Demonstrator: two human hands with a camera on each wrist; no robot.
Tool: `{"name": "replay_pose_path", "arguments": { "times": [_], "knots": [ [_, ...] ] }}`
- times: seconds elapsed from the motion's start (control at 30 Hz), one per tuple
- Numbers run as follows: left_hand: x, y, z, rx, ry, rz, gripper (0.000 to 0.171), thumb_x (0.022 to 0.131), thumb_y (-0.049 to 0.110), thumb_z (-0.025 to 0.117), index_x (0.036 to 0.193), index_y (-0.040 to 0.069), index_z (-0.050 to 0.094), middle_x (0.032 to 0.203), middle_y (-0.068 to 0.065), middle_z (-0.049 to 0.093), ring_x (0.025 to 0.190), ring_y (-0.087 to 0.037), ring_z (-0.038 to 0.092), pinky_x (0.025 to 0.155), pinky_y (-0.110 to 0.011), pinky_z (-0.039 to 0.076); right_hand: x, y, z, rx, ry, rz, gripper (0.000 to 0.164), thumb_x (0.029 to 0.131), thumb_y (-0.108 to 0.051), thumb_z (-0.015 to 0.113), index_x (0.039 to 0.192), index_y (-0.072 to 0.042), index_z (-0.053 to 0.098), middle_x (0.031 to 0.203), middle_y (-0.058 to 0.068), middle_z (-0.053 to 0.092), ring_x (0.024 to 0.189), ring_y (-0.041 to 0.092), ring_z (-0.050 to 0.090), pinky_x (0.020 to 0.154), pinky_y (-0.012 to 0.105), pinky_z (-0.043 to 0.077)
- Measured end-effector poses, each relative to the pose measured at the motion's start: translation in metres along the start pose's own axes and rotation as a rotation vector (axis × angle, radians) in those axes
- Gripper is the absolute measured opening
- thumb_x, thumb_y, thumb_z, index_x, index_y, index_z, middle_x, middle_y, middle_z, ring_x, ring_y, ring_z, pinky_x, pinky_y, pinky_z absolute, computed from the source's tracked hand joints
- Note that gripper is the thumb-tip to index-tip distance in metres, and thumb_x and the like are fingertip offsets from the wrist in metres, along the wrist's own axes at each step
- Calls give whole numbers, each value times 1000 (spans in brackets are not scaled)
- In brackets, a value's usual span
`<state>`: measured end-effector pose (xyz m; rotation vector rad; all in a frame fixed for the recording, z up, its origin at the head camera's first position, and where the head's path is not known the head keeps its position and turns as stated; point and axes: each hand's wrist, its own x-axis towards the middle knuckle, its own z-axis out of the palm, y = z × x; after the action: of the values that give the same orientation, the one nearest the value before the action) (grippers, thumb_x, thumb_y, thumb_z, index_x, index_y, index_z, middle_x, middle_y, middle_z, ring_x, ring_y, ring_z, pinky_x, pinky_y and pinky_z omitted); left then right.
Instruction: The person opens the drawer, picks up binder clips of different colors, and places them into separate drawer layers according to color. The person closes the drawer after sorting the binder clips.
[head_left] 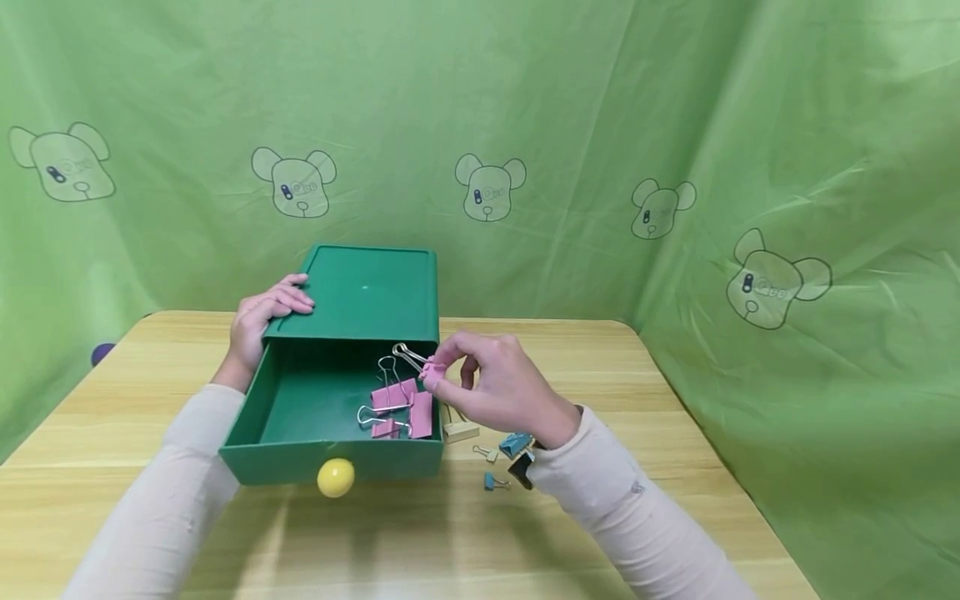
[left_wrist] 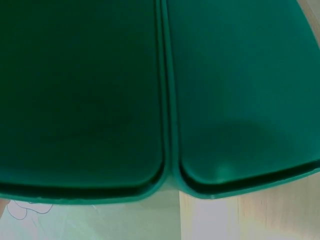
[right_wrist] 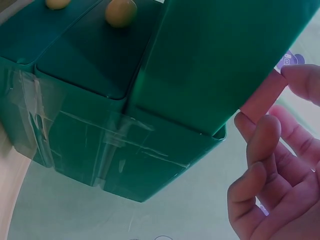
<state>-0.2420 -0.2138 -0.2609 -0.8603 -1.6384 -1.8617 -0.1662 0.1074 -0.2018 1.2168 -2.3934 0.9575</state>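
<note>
A green drawer cabinet [head_left: 367, 292] stands on the table, its top drawer [head_left: 285, 463] pulled out by a yellow knob [head_left: 336, 478]'s side. My left hand [head_left: 258, 321] rests on the cabinet's left top edge, fingers lying over it. With thumb and fingertips my right hand [head_left: 502, 383] pinches a pink binder clip [head_left: 432, 372] above the drawer's right wall, its wire handles pointing left. In the right wrist view, the pink clip body [right_wrist: 264, 97] shows beside the drawer wall. Several pink binder clips [head_left: 421, 414] lie inside the drawer at the right.
Right of the drawer lie a yellow binder clip [head_left: 461, 432], a small pale clip [head_left: 487, 453], blue clips [head_left: 515, 444] and a black clip [head_left: 520, 469], partly behind the right sleeve. Lower drawers [right_wrist: 95, 55] with yellow knobs show in the right wrist view. Green curtain [head_left: 555, 100] surrounds the table.
</note>
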Motion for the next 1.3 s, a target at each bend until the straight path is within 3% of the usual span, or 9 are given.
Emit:
{"name": "replay_pose_path", "arguments": {
  "times": [0.53, 0.8, 0.9, 1.03, 1.17, 1.3],
  "knots": [
    [0, -1, -1, 8, -5, 4, 55, 86, -15, 25, 78, 6, 75, 87, 2, 71, 118, -20, 53, 107, -28, 31, 4, -1, 5, 8, -20, 5, 10, 86, -18, 72, 88, -10, 67, 87, 0, 69, 55, 3, 50, 43, 21, 40],
    [1, -1, 0, 7, -13, 24, 55, 85, -16, 24, 78, 4, 75, 87, 2, 71, 118, -21, 54, 107, -28, 32, 5, 3, 8, 12, 12, 20, 21, 85, -18, 75, 97, -3, 68, 86, 6, 70, 59, 5, 54, 43, 23, 42],
    [1, -1, 0, 7, -18, 42, 54, 84, -17, 24, 78, 2, 74, 87, 1, 71, 117, -22, 54, 107, -29, 32, 5, 10, 11, 17, 63, 24, 24, 84, -18, 74, 101, -2, 67, 91, 7, 69, 71, 10, 58, 54, 25, 47],
    [1, -1, -1, 13, -18, 34, 53, 85, -16, 24, 78, 2, 74, 87, 1, 71, 117, -22, 54, 108, -29, 31, 4, 24, 19, 67, 113, 4, 37, 86, -26, 71, 114, -2, 62, 125, 12, 61, 107, 20, 58, 80, 35, 50],
    [1, -2, 0, 12, -17, 23, 53, 85, -16, 25, 77, 2, 74, 87, 1, 71, 117, -22, 54, 108, -29, 31, 2, 36, 29, 123, 76, -30, 65, 92, -54, 55, 131, -3, 52, 146, 13, 44, 137, 26, 37, 105, 50, 36],
    [1, -3, -2, 25, -17, 19, 51, 85, -16, 25, 77, 1, 73, 87, 1, 71, 118, -22, 54, 109, -30, 30, 1, 42, 41, 159, 42, -54, 79, 93, -67, 38, 138, -2, 45, 150, 14, 39, 144, 27, 24, 112, 55, 22]
  ]
}}
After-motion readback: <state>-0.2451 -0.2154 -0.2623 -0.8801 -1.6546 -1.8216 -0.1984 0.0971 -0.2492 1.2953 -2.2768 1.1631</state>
